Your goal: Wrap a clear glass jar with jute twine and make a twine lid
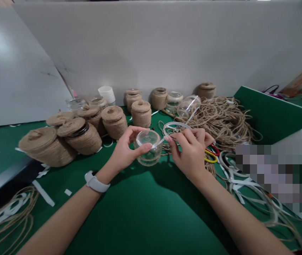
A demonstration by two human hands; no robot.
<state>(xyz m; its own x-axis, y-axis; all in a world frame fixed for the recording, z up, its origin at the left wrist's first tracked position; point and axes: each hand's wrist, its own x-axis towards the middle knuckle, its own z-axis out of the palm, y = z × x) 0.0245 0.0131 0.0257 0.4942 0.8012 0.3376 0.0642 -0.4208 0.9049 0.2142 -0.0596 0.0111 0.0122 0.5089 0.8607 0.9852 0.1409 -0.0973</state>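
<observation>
A clear glass jar [149, 157] is gripped at its left side by my left hand [124, 147], the thumb lying across it near a pale tape strip [160, 142]. That strip runs from the jar to my right hand [190, 154], whose thumb and fingers pinch a thin white roll of tape [176, 123]. The jar is held a little above the green table [145, 216]. Scissors with red and yellow handles [210, 157] lie just beyond my right hand, partly hidden by it.
Several twine-wrapped jars [115, 122] stand at left and back. Bare glass jars [174, 102] and stacked white cups [106, 94] are behind. A heap of twine [224, 120], tape scraps [246, 184] and a green divider [275, 113] lie right; a dark device [10, 182] lies left.
</observation>
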